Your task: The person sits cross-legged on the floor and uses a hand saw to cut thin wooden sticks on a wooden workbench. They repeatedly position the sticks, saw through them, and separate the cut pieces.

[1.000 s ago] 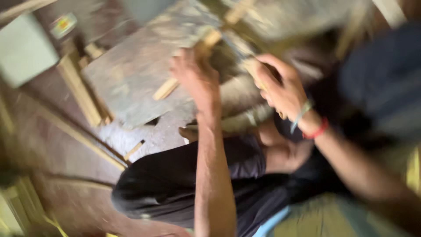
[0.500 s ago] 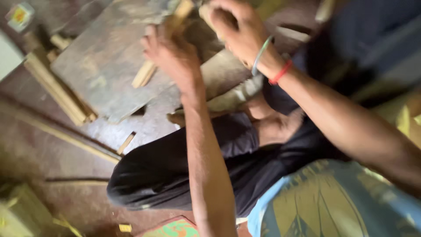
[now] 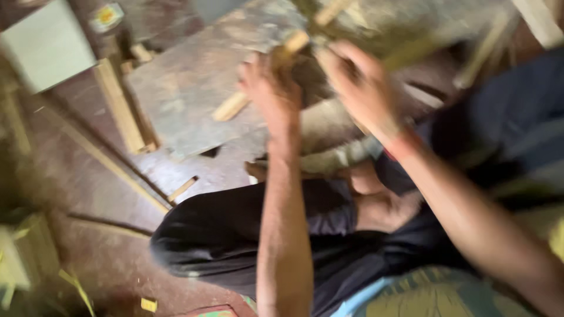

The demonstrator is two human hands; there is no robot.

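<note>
Nearest me, my bent knee in dark trousers [image 3: 235,235] sits under both forearms. My left hand [image 3: 271,94] is wrapped round a pale wooden stick [image 3: 235,105] that slants down to its left over the grey board [image 3: 188,100]. My right hand [image 3: 358,82], just beside it, is too blurred to tell whether it grips anything. I'd judge the stick wants a firm hold, kept flat against the board. Further left lies a wooden batten [image 3: 120,105]
</note>
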